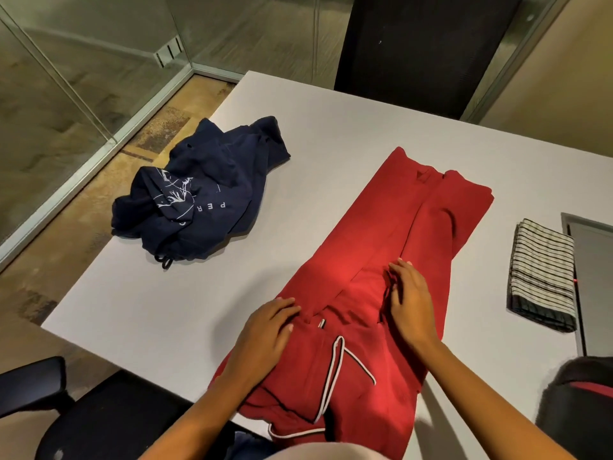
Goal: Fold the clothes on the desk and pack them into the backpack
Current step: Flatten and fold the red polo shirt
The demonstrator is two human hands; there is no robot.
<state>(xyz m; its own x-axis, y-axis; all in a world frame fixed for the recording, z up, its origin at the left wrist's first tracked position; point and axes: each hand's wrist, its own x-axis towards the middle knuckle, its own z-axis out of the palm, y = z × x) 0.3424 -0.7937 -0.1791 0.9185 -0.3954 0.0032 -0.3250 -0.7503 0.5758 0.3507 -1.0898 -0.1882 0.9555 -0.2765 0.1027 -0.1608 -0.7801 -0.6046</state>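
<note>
A red garment (391, 234) with white piping lies lengthwise on the grey desk (185, 313), folded into a long strip. My left hand (265, 330) rests flat on its near left part, fingers spread. My right hand (409, 300) lies flat on the middle fold, fingers straight and pointing away from me. A crumpled navy garment (205, 190) with white print sits at the desk's far left. A folded black-and-white striped cloth (544, 273) lies at the right. A dark bag (577, 403) with a red detail shows at the lower right edge; little of it is visible.
A black office chair (424, 51) stands behind the desk's far edge. Another black chair (99, 423) is under me at the lower left. Glass walls (83, 78) border the room on the left. A grey flat object (593, 280) lies at the desk's right edge.
</note>
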